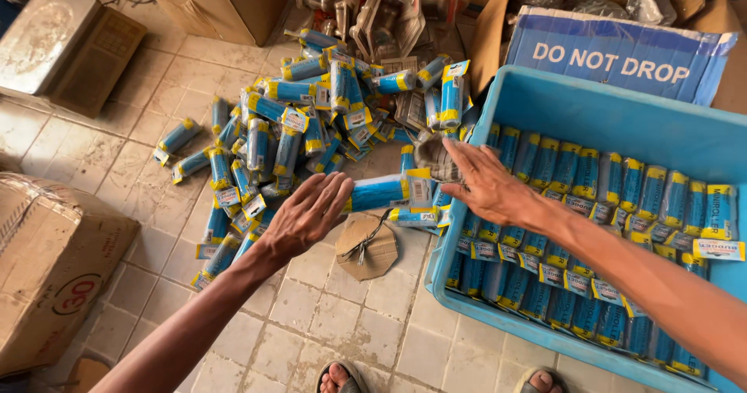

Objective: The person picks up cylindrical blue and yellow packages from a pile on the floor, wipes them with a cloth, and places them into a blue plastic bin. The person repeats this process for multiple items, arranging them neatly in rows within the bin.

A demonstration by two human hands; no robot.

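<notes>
Blue-and-yellow packet (387,191) lies between the two hands, just right of left hand (306,215) fingertips. Left hand open, fingers spread, gripping nothing. Right hand (486,184) open, flat over the near-left rim of the blue plastic crate (615,109); contact with the packet cannot be told. Crate's right side is cut off. Loose glossy packets in a pile (303,121) on the tiled floor, far-left.

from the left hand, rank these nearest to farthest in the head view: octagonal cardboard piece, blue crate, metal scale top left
1. Octagonal cardboard piece: on the floor just right of the left hand.
2. Blue crate: farther right, past the cardboard.
3. Metal scale: far upper-left corner.
</notes>
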